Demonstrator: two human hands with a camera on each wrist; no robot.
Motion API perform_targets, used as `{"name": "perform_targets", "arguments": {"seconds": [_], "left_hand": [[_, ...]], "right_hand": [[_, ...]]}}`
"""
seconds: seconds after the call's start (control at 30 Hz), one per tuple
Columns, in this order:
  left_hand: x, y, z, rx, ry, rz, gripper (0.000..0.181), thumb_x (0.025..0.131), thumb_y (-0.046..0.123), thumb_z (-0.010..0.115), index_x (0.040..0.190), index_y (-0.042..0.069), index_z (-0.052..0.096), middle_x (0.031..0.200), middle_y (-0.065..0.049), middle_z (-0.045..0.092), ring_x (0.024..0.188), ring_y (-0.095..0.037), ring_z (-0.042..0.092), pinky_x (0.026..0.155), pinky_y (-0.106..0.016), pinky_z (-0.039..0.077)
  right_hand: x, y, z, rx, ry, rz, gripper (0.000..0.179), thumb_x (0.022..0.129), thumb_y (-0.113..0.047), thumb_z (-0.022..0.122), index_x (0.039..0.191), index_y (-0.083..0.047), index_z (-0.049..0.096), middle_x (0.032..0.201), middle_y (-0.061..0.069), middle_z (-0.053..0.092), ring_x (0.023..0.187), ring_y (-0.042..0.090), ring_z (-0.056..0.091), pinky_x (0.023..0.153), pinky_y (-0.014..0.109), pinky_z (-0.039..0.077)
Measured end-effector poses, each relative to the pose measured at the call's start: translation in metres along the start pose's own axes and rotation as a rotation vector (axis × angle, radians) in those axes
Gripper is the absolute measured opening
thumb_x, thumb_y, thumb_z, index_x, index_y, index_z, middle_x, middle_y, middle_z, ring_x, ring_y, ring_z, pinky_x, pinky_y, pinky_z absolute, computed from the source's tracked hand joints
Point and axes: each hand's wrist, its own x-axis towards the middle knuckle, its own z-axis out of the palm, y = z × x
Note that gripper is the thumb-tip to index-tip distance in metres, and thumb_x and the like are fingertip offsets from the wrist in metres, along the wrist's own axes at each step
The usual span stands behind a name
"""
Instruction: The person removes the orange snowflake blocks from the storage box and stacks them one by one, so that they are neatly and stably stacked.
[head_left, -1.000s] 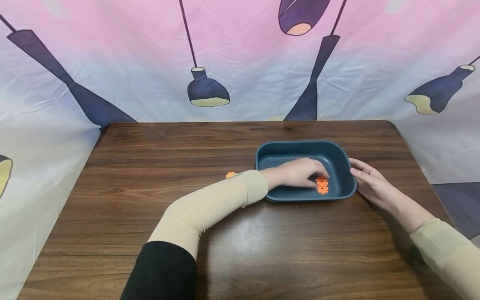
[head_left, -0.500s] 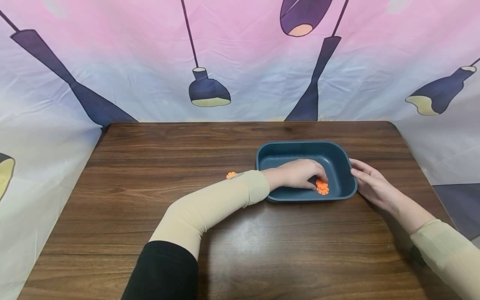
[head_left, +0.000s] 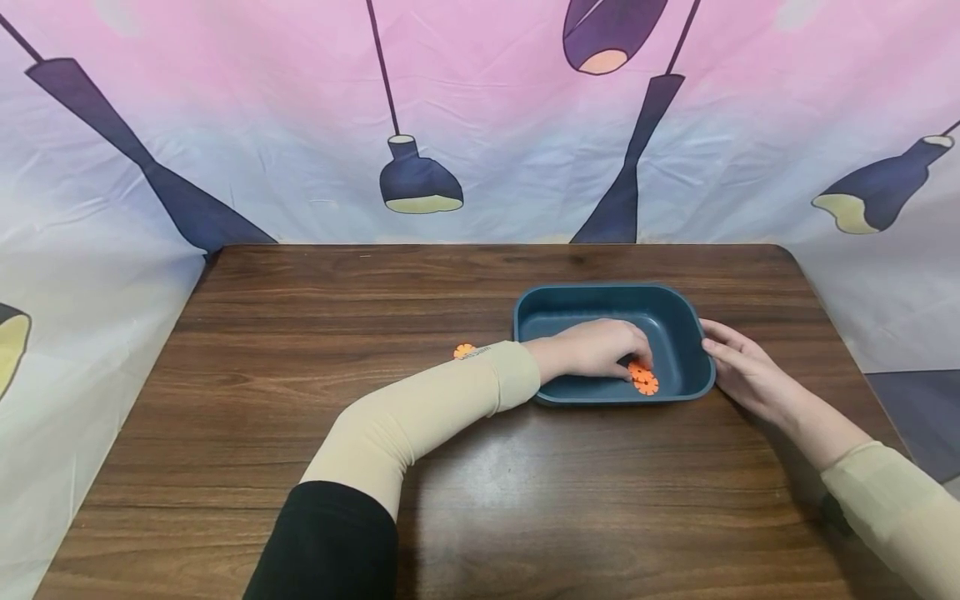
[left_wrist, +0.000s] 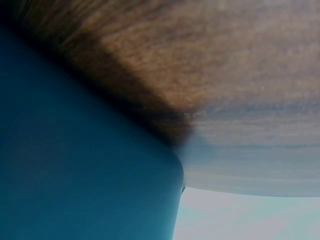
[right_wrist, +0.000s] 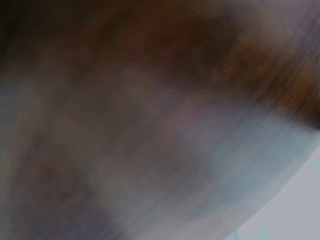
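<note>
In the head view, a dark teal rectangular box (head_left: pixel 540 392) stands on the wooden table. My left hand (head_left: pixel 596 346) reaches over its left side, thumb and fingers bent down at two orange notched plastic discs (head_left: pixel 646 383) that overlap each other. The thumb and fingertips pinch the upper disc and partly cover it. My right hand (head_left: pixel 750 375) rests against the box's right end, its thumb and index finger stretched to the rim. The other fingers of that hand are mostly hidden. The left wrist view is filled in part by the box's smooth blue wall (left_wrist: pixel 85 165).
Another orange disc (head_left: pixel 464 351) lies on the table (head_left: pixel 330 317) left of the box, partly behind the left sleeve (head_left: pixel 435 408). A cloth backdrop (head_left: pixel 300 125) printed with lamps hangs behind the table. Blur covers the right wrist view.
The two orange discs have turned and shifted slightly inside the box, the upper one toward the thumb. My left fingertips have drawn a little closer to the thumb. The right hand stays at the rim.
</note>
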Motion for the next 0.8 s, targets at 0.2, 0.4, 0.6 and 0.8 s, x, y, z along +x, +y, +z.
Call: {"name": "perform_targets", "arguments": {"seconds": [0.2, 0.4, 0.6, 0.8], "left_hand": [[-0.001, -0.001, -0.002, 0.009, 0.016, 0.011, 0.021, 0.105, 0.023, 0.070, 0.124, 0.017, 0.078, 0.126, 0.004, 0.075, 0.118, -0.009, 0.066, 0.109, -0.019, 0.048], [-0.004, -0.002, -0.007, -0.010, 0.069, -0.012, 0.021, 0.106, 0.024, 0.069, 0.122, 0.019, 0.081, 0.123, 0.006, 0.078, 0.117, -0.006, 0.069, 0.106, -0.016, 0.050], [-0.009, -0.005, -0.010, -0.049, 0.116, -0.030, 0.023, 0.106, 0.023, 0.068, 0.124, 0.018, 0.081, 0.123, 0.005, 0.079, 0.118, -0.006, 0.069, 0.106, -0.015, 0.050], [-0.018, -0.008, -0.015, -0.098, 0.145, -0.043, 0.022, 0.105, 0.022, 0.070, 0.123, 0.018, 0.081, 0.121, 0.005, 0.079, 0.115, -0.006, 0.070, 0.101, -0.013, 0.052]], "right_hand": [[-0.001, -0.001, 0.000, -0.004, 0.001, -0.003, 0.041, 0.114, -0.005, 0.037, 0.139, -0.025, 0.063, 0.137, -0.014, 0.068, 0.126, -0.004, 0.063, 0.101, 0.013, 0.052], [0.000, -0.002, 0.000, -0.023, 0.008, -0.003, 0.040, 0.114, -0.006, 0.038, 0.138, -0.027, 0.063, 0.137, -0.015, 0.068, 0.126, -0.006, 0.063, 0.101, 0.012, 0.052], [0.000, -0.001, 0.001, -0.029, 0.001, -0.002, 0.040, 0.114, -0.006, 0.039, 0.138, -0.027, 0.063, 0.136, -0.015, 0.068, 0.125, -0.005, 0.064, 0.100, 0.013, 0.052], [-0.001, -0.001, 0.001, -0.057, 0.000, 0.011, 0.038, 0.115, -0.008, 0.039, 0.138, -0.028, 0.061, 0.137, -0.017, 0.067, 0.126, -0.007, 0.062, 0.100, 0.012, 0.052]]}}
